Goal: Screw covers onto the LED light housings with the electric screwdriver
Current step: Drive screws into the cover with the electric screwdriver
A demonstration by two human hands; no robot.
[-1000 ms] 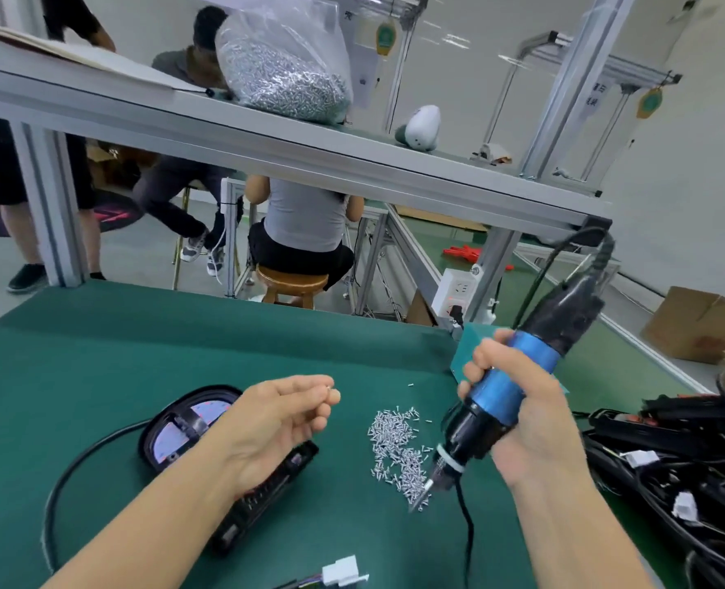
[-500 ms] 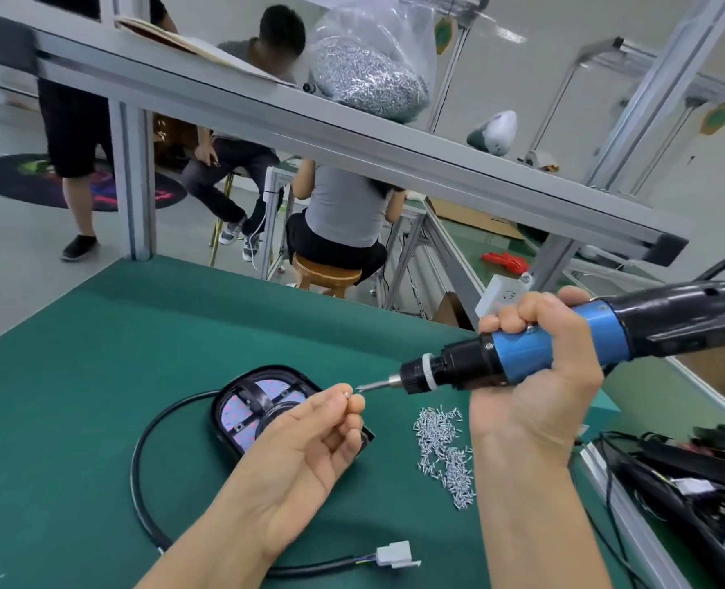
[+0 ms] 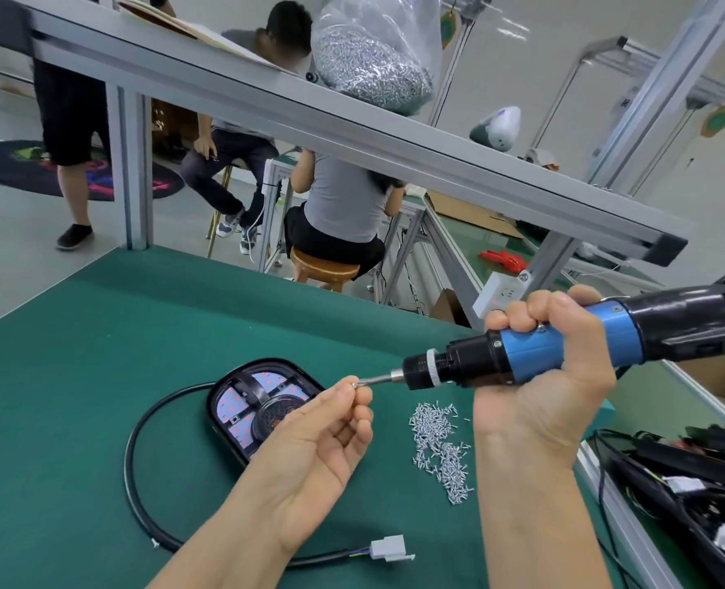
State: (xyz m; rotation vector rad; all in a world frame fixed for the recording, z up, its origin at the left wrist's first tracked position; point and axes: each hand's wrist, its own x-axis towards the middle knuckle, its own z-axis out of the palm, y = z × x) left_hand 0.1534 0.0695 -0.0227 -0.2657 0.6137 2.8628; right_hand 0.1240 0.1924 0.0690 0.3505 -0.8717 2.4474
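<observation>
A: Centre frame: left hand (image 3: 318,435) pinches a screw (image 3: 355,385) against the bit; right hand (image 3: 552,376) grips the screwdriver (image 3: 535,350).
B: Light housing (image 3: 263,403) lies centre-left. A tilted screw could drop.

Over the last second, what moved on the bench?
The right hand swung the electric screwdriver up from the screw pile to near level. The left hand brought its pinched screw to the bit tip. Its grip on the driver, the LED housing and cable stayed put.
</observation>
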